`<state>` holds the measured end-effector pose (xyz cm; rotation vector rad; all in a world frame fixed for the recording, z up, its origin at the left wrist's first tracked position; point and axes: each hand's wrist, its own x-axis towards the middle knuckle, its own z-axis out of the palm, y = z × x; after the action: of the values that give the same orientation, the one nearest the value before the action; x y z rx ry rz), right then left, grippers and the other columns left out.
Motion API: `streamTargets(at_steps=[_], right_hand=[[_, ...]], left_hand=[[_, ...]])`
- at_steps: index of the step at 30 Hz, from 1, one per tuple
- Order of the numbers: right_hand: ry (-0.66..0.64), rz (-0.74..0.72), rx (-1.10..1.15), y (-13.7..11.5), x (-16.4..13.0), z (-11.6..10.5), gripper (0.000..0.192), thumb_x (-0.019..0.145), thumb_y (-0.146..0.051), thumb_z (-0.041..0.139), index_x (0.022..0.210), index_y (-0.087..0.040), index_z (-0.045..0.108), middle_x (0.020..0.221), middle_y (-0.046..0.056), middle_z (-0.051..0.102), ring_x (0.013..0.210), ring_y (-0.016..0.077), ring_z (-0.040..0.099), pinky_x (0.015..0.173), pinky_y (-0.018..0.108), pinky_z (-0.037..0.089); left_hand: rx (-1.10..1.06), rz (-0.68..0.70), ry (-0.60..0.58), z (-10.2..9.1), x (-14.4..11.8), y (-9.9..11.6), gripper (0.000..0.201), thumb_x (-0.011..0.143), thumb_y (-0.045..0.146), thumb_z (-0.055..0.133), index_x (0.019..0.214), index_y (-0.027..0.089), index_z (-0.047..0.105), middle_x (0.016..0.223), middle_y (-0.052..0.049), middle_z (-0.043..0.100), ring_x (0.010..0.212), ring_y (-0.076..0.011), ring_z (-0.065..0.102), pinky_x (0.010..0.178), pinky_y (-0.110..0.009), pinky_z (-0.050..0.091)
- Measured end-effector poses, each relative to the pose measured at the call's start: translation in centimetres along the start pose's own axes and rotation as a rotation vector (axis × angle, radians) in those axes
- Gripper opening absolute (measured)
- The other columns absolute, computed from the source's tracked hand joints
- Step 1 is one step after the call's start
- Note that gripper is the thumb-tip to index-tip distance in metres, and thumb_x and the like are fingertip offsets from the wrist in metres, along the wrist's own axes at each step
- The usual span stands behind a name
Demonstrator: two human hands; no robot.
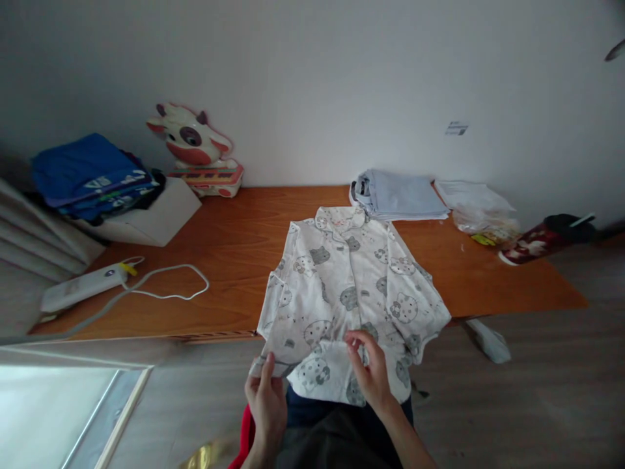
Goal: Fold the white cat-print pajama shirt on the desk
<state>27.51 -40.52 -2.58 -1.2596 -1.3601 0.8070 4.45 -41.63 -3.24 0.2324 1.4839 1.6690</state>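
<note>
The printed shirt [349, 293] is lying spread on the wooden table [234, 247], its hem hanging over the near edge — the left hand [267, 398] is pinching the hem's left corner, the right hand [371, 371] is pinching its middle.

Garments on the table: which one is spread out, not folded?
The white cat-print shirt, held by both hands at its hem. The pale blue one behind is folded.

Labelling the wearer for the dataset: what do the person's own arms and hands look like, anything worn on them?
Both arms are bare as far as they show: no sleeves, gloves, watch or rings visible on the left hand or right hand. Fingers are uncovered. The frame is too dim to rule out small marks.
</note>
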Motion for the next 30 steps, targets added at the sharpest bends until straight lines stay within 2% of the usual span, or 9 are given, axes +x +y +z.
streamTargets(at_steps=[2,4,7,9,14,20,23,27,30], right_hand=[[-0.056,-0.048,-0.048,-0.7,1.1,0.5,0.019,0.105,-0.031,0.061,0.121,-0.028,0.071,0.105,0.006,0.075,0.095,0.0239,0.069,0.086,0.038,0.055],[-0.111,-0.099,-0.087,-1.3,2.2,1.2,0.020,0.105,-0.030,0.060,0.122,-0.027,0.071,0.106,0.007,0.074,0.096,0.0241,0.069,0.085,0.037,0.054],[-0.158,-0.143,-0.096,-1.8,2.9,2.2,0.020,0.105,-0.029,0.060,0.121,-0.027,0.073,0.106,0.007,0.075,0.095,0.0235,0.069,0.081,0.036,0.054],[-0.154,-0.140,-0.078,-1.6,2.6,2.6,0.020,0.106,-0.029,0.059,0.119,-0.027,0.074,0.103,0.006,0.076,0.091,0.0230,0.069,0.077,0.035,0.054],[-0.065,-0.045,-0.080,0.8,-0.7,0.4,0.018,0.105,-0.031,0.060,0.110,-0.027,0.078,0.094,0.005,0.077,0.083,0.0233,0.070,0.072,0.035,0.053],[0.383,0.216,-0.098,5.4,-4.8,-7.0,0.024,0.097,-0.048,0.074,0.105,-0.026,0.080,0.096,0.008,0.080,0.085,0.0276,0.075,0.079,0.040,0.058],[0.524,0.273,-0.147,6.7,-5.4,-10.2,0.033,0.094,-0.053,0.076,0.109,-0.024,0.079,0.094,0.009,0.080,0.084,0.0279,0.074,0.080,0.041,0.056],[0.529,0.229,-0.232,6.4,-4.8,-11.3,0.029,0.096,-0.050,0.073,0.108,-0.024,0.079,0.093,0.008,0.079,0.082,0.0271,0.072,0.077,0.040,0.054],[0.375,0.065,-0.262,3.9,-2.4,-9.0,0.016,0.098,-0.039,0.071,0.106,-0.027,0.080,0.098,0.007,0.078,0.086,0.0264,0.070,0.077,0.038,0.053]], left_hand=[[-0.048,-0.078,0.028,-0.6,-0.1,-0.1,0.045,0.072,0.048,0.094,0.099,0.019,0.072,0.088,0.001,0.076,0.079,-0.0173,0.073,0.070,-0.026,0.061],[-0.063,-0.073,0.037,-1.0,-0.6,0.3,0.050,0.073,0.048,0.095,0.106,0.021,0.070,0.085,0.003,0.075,0.068,-0.0128,0.070,0.061,-0.021,0.056],[-0.029,-0.028,0.050,-1.6,-1.1,0.8,0.053,0.073,0.049,0.096,0.109,0.023,0.067,0.076,0.009,0.069,0.045,-0.0041,0.050,0.042,-0.014,0.037],[-0.012,-0.011,0.070,-2.2,-0.7,0.5,0.052,0.071,0.049,0.097,0.102,0.022,0.065,0.069,0.011,0.063,0.041,-0.0030,0.042,0.038,-0.014,0.031],[-0.074,-0.009,0.090,-4.4,2.6,-2.3,0.051,0.062,0.044,0.100,0.090,0.020,0.065,0.076,0.007,0.069,0.061,-0.0090,0.062,0.057,-0.017,0.049],[0.037,-0.033,0.069,-6.7,5.2,-3.8,0.047,0.059,0.042,0.097,0.091,0.021,0.068,0.079,0.006,0.069,0.065,-0.0125,0.064,0.060,-0.022,0.049],[0.230,0.062,-0.007,-6.5,5.7,-3.5,0.052,0.062,0.045,0.096,0.103,0.023,0.072,0.093,0.002,0.074,0.081,-0.0183,0.069,0.071,-0.027,0.054],[0.368,0.189,-0.167,-4.4,6.8,-2.6,0.074,0.063,0.048,0.099,0.128,0.026,0.070,0.137,-0.007,0.071,0.129,-0.0296,0.065,0.107,-0.038,0.052],[0.415,0.163,-0.224,-3.0,7.4,-1.7,0.068,0.060,0.059,0.098,0.110,0.021,0.074,0.112,-0.008,0.077,0.116,-0.0318,0.070,0.100,-0.040,0.056]])
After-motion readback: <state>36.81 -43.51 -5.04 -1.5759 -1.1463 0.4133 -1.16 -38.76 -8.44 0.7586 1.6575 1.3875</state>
